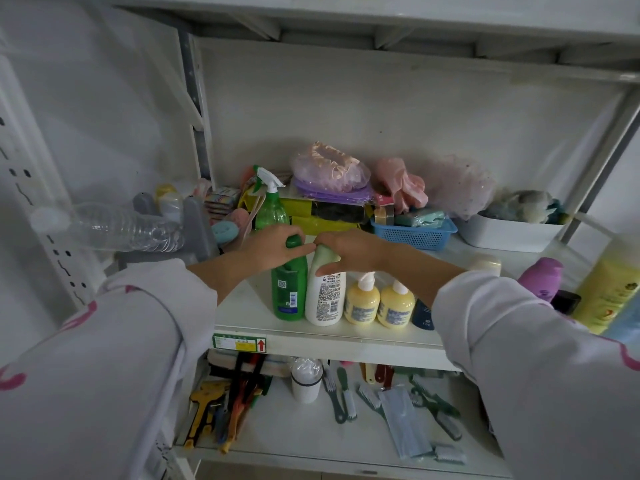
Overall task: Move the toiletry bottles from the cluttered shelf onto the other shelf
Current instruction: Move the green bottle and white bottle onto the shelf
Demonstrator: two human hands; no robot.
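A person in white sleeves reaches both hands to the near edge of a white middle shelf (242,317), where bottles stand upright in a row. The left hand (273,245) is closed around the cap of a green bottle (289,292), and the right hand (349,249) grips the pale green cap of a white bottle (325,299) touching it on the right; the fingertips of the two hands meet. Just right of these stand two yellow pump bottles (379,304), farther right a purple bottle (541,277), and behind the hands a green spray bottle (272,202) and a blue basket (414,233).
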